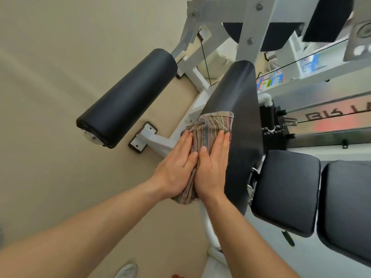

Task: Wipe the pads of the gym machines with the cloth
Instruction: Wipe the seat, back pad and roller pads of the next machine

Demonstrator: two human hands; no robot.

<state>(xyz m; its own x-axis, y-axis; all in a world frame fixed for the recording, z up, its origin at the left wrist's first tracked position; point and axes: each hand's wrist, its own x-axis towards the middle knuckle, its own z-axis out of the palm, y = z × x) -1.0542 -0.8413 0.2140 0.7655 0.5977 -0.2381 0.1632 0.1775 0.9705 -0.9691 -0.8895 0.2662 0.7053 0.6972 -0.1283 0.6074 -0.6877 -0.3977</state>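
Left hand (176, 169), right hand (212, 167) flat, fingers straight | cloth (212, 125) beneath both, on pad (236, 93)

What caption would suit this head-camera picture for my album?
Left hand and right hand press a striped cloth onto a black gym-machine pad.

Left forearm (90, 227) and right forearm (247, 241) are bare, reach forward from the lower edge and converge. Left hand (176, 167) is palm down, fingers straight and together. Right hand (212, 167) lies just beside it in the same flat pose. The thumbs are side by side.
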